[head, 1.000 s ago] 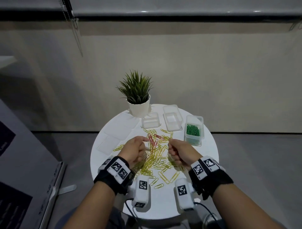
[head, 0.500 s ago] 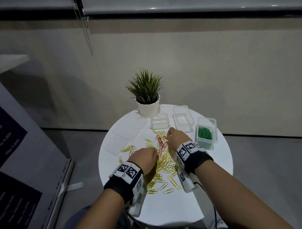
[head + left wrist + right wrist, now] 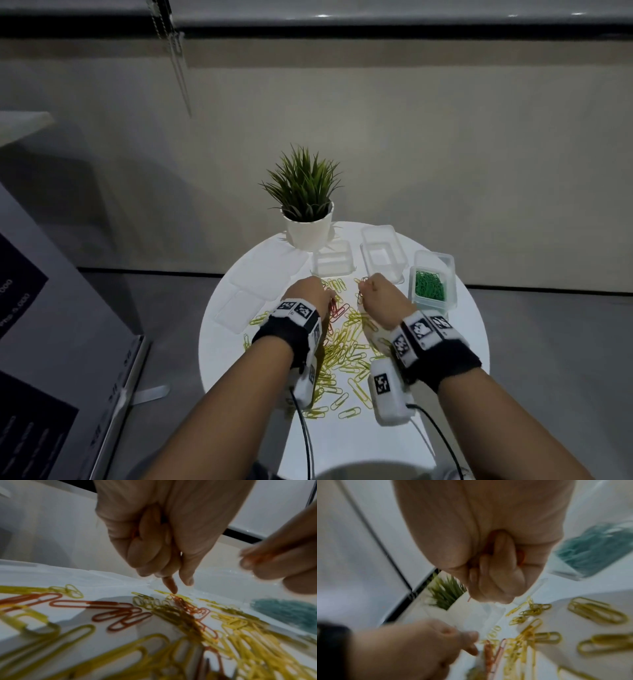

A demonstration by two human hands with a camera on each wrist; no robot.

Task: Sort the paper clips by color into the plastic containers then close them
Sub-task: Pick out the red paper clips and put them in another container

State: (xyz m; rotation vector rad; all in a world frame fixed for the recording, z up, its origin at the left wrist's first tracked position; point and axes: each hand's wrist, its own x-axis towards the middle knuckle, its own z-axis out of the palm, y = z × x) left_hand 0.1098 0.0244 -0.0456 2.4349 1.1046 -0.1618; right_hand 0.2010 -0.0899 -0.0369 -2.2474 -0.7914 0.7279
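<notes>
Yellow paper clips [image 3: 346, 349] lie in a heap on the round white table [image 3: 455, 329], with a few red paper clips [image 3: 337, 311] among them. My left hand [image 3: 325, 296] is curled round red clips [image 3: 135, 534]; its index fingertip [image 3: 173, 591] touches a red clip on the table. My right hand [image 3: 368, 291] is a fist holding red clips [image 3: 521, 558], just above the far end of the heap. Two clear containers [image 3: 334, 262] [image 3: 382, 253] stand empty behind the hands. A third container [image 3: 433, 257] at the right holds green clips [image 3: 428, 291].
A potted plant [image 3: 308, 219] stands at the table's far edge, close behind the left empty container. Clear lids [image 3: 267, 270] [image 3: 239, 308] lie flat at the left. Wrist camera boxes and cables hang over the near part of the table.
Both hands have moved forward from the middle of the heap to its far end near the empty containers. The left hand followed the right and now touches a red clip.
</notes>
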